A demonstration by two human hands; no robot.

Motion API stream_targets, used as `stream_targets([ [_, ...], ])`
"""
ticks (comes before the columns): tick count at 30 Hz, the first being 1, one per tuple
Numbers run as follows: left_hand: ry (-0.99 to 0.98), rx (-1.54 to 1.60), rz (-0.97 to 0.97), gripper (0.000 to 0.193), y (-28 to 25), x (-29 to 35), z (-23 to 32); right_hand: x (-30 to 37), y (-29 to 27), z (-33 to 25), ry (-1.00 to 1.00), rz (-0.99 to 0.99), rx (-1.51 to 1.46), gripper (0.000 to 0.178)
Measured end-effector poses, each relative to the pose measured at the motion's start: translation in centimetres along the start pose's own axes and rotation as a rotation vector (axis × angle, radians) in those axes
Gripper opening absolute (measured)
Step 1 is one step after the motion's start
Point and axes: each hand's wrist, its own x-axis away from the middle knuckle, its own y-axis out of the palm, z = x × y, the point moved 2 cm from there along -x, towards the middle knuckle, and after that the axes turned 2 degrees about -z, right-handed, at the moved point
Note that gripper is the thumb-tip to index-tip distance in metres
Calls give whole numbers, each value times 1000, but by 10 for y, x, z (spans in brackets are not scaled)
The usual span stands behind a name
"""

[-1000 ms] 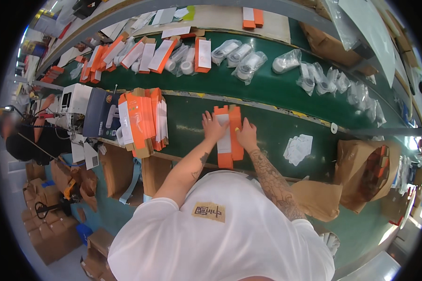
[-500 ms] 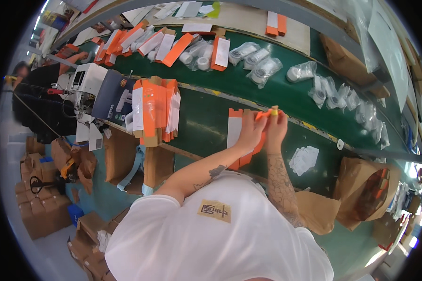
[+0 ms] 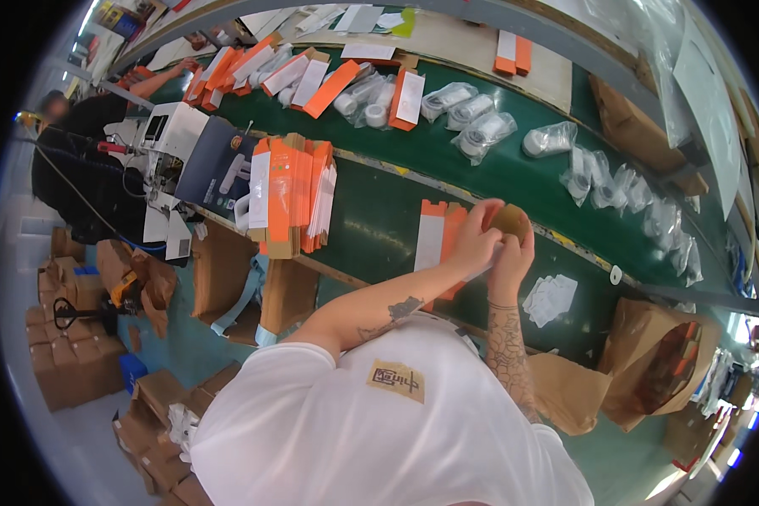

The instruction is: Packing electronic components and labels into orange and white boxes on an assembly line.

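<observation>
Held carton: I saw the held carton (image 3: 509, 221) between both hands, apparently raised over the green bench (image 3: 371, 226), a brown cardboard face showing; fingers hid much of the rest.
Left hand: the left hand (image 3: 478, 243) grasped its near left side, fingers bent; exact thumb contact I could not tell.
Right hand: the right hand (image 3: 512, 260) gripped the near right edge, fingers curled.
Crease work: I judged the step to be shaping the cardboard end; it called for light, even pressure along the fold, one hand steadying while the other pressed.
Risk: squeezing the walls too hard could have buckled the panel or torn a flap.
Flat cartons: the orange-and-white flat cartons (image 3: 430, 241) lay just beside the left hand; I judged the wrists best kept off them.
Card slips: the white card slips (image 3: 551, 300) lay near the right forearm, untouched.
</observation>
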Motion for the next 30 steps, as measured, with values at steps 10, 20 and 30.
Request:
stream_targets([
  [10, -76, 224, -66, 38, 15, -7, 34, -13, -32, -1, 37, -100, -343, 29],
  [20, -40, 341, -149, 25, 26, -3, 32, 8, -35, -36, -198, -72, -7, 33],
  [30, -180, 606, -84, 30, 39, 6, 54, 24, -39, -62, -250, -49, -55, 28],
])
